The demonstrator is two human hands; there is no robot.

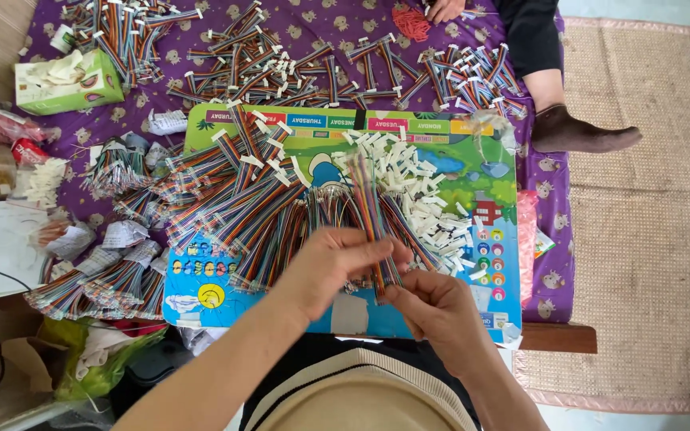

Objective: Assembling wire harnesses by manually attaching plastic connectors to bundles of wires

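Left hand: the left hand [331,267] is closing its fingers round a thin bundle of rainbow-coloured ribbon cables with white plastic end connectors [370,215], gripping it near the lower end.
Right hand: the right hand [438,307] is pinching the bottom tip of the same bundle between thumb and fingertips, just beside the left hand.
Bundle: it is standing nearly upright, rising from the two hands over a colourful cartoon-printed children's lap board [473,152].
Board: it is carrying a fanned heap of loose rainbow ribbon cables [241,195] on its left half and a scatter of small white plastic connectors [425,191] to the right.
Surroundings: the board is lying on a purple patterned bedsheet [317,32]; more tied cable bunches [97,283] are lying at left, and a green cardboard tissue box [65,80] is sitting at upper left.
Other person: a foot in a dark brown sock [580,132] is resting at the sheet's right edge.
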